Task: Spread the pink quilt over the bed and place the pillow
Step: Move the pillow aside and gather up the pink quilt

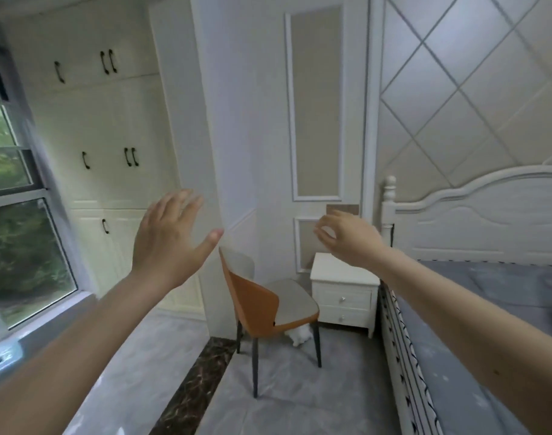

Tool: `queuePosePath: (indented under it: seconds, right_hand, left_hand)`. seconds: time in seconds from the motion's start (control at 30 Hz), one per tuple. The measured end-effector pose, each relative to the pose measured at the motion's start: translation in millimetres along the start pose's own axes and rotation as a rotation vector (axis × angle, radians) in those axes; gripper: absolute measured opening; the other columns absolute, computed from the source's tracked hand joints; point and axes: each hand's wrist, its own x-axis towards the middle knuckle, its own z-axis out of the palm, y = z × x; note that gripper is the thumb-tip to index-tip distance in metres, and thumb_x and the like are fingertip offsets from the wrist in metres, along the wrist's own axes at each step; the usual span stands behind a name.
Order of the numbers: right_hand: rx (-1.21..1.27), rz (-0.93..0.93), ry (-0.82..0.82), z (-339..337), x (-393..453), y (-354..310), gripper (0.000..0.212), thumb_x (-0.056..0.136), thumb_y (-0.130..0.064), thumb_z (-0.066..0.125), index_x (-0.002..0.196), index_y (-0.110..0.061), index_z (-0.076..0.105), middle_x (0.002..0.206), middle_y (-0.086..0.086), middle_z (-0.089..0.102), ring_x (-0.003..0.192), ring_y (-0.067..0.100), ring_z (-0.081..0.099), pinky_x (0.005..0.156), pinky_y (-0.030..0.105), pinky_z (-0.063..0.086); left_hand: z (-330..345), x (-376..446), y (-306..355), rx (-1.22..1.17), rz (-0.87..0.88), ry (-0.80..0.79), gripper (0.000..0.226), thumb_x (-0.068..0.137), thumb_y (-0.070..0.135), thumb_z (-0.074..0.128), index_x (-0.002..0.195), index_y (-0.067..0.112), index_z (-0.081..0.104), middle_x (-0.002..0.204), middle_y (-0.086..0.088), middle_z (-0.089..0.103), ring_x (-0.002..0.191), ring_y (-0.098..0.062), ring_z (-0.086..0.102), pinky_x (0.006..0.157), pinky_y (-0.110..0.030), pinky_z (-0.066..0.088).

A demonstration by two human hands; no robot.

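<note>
reaching out with both arms raised, my left hand (166, 238) is spread flat, fingers straight, holding nothing; my right hand (347, 238) hangs with fingers loosely curled, also holding nothing. the bed (488, 309) lies on the right, its long axis running from near to far, ending at a white arched headboard (475, 221). its top is grey. an orange-backed chair (268, 302) and a white nightstand (343, 293) stand left of it.

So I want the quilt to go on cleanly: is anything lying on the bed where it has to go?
Nothing visible does. The bed shows only its grey sheet in the part in view. Both hands, left and right, are empty; no quilt or pillow is in view.
</note>
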Motion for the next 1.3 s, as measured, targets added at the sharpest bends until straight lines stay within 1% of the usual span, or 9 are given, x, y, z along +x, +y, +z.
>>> queuePosePath:
  seconds: [0.2,0.43,0.53,0.63,0.73,0.83,1.17,1.23,1.3]
  right_hand:
    - [-0.127,0.187,0.080,30,27,135,0.035,0.095,-0.037,0.041,0.086,-0.013,0.064,0.089,0.001,0.061,0.086,0.025,0.059,0.062,0.030,0.039]
    - [-0.288,0.520,0.029,56,37,310,0.030,0.094,-0.034,0.042,0.100,-0.015,0.065,0.109,0.004,0.063,0.102,0.027,0.057,0.073,0.033,0.043]
    - [-0.364,0.677,0.013,52,40,381,0.029,0.094,-0.034,0.040,0.096,-0.014,0.062,0.110,0.004,0.061,0.105,0.026,0.055,0.074,0.030,0.039]
    - [-0.453,0.816,-0.023,43,34,445,0.031,0.096,-0.035,0.038,0.102,-0.017,0.063,0.116,-0.001,0.060,0.111,0.022,0.055,0.079,0.027,0.040]
    - [-0.430,0.980,0.054,37,6,510,0.030,0.093,-0.035,0.041,0.102,-0.018,0.065,0.117,0.002,0.062,0.110,0.023,0.057,0.088,0.033,0.045]
    - [-0.450,1.135,-0.003,31,-34,547,0.029,0.091,-0.035,0.041,0.104,-0.024,0.064,0.109,0.001,0.062,0.105,0.024,0.058,0.086,0.035,0.046]
    - [-0.486,1.503,0.078,-6,-155,674,0.030,0.093,-0.034,0.042,0.113,-0.022,0.061,0.120,-0.001,0.060,0.111,0.021,0.054,0.085,0.032,0.045]
    - [-0.412,1.574,0.100,-3,-176,695,0.032,0.093,-0.033,0.043,0.119,-0.022,0.058,0.124,-0.001,0.059,0.114,0.020,0.054,0.088,0.032,0.045]
    - [-0.282,1.665,0.207,5,-203,715,0.035,0.092,-0.032,0.045,0.123,-0.021,0.055,0.124,-0.001,0.060,0.113,0.019,0.056,0.091,0.032,0.046]
  left_hand:
    - [150,91,83,-0.152,0.105,-0.091,0.077,0.078,0.065,0.023,0.135,0.018,0.043,0.147,-0.007,0.037,0.137,-0.026,0.029,0.114,-0.044,0.019]
    - [328,194,227,-0.442,0.331,-0.205,0.063,0.087,0.057,0.043,0.138,0.020,0.040,0.151,-0.005,0.029,0.138,-0.025,0.025,0.112,-0.044,0.025]
    - [394,248,298,-0.533,0.438,-0.236,0.075,0.080,0.068,0.027,0.138,0.021,0.039,0.152,-0.004,0.028,0.141,-0.023,0.021,0.115,-0.042,0.016]
    - [448,291,380,-0.587,0.532,-0.251,0.086,0.072,0.070,0.015,0.135,0.019,0.044,0.148,-0.007,0.035,0.138,-0.024,0.026,0.114,-0.042,0.016]
    - [484,306,474,-0.704,0.646,-0.335,0.087,0.072,0.071,0.014,0.133,0.018,0.045,0.147,-0.009,0.035,0.136,-0.026,0.029,0.112,-0.040,0.024]
    - [503,297,556,-0.793,0.799,-0.391,0.085,0.072,0.069,0.017,0.134,0.018,0.046,0.148,-0.008,0.035,0.137,-0.026,0.031,0.109,-0.041,0.029]
    - [529,271,767,-0.866,1.067,-0.450,0.091,0.069,0.070,0.008,0.142,0.023,0.036,0.155,-0.001,0.021,0.144,-0.019,0.015,0.115,-0.039,0.016]
    - [531,263,805,-0.841,1.131,-0.464,0.091,0.069,0.070,0.006,0.143,0.024,0.033,0.155,-0.001,0.020,0.144,-0.019,0.014,0.115,-0.037,0.015]
    - [535,249,841,-0.835,1.173,-0.489,0.089,0.069,0.069,0.009,0.143,0.025,0.033,0.154,-0.001,0.022,0.143,-0.018,0.015,0.115,-0.037,0.016]
